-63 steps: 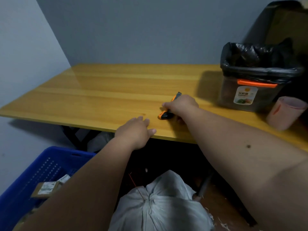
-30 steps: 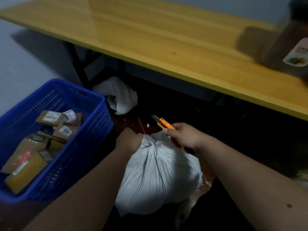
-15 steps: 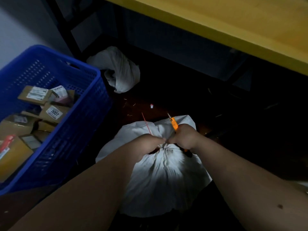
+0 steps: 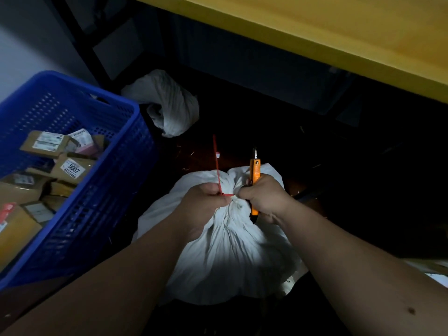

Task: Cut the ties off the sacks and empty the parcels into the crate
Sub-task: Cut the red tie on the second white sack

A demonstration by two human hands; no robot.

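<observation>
While the forearms fill the bottom of the frame, these lines run from the nearest thing outward.

Sack body: the white sack (image 4: 232, 258) sits on the floor at lower centre; its cloth is gathered in soft pleats, so it should give under a grip, and it bulges as if well filled, probably weighty to tip.

Left hand: the left hand (image 4: 201, 204) is curled tight around the bunched neck just left of the knot, pinning it.

Right hand: the right hand (image 4: 264, 197) is closed around the orange utility knife (image 4: 254, 173), tip pointing away, index finger touching the tie.

Tie: the red zip tie (image 4: 218, 173) circles the neck between both hands, its tail standing up; thin stiff plastic, likely to snap free once nicked.

Where to hold: the neck below the tie looks best, fabric kept clear of the blade.

Crate: the blue crate (image 4: 116, 151) at left already holds brown parcels (image 4: 70, 168).

Further off: a slack second sack (image 4: 167, 103) lies upper centre, under the yellow worktop (image 4: 339, 27).
</observation>
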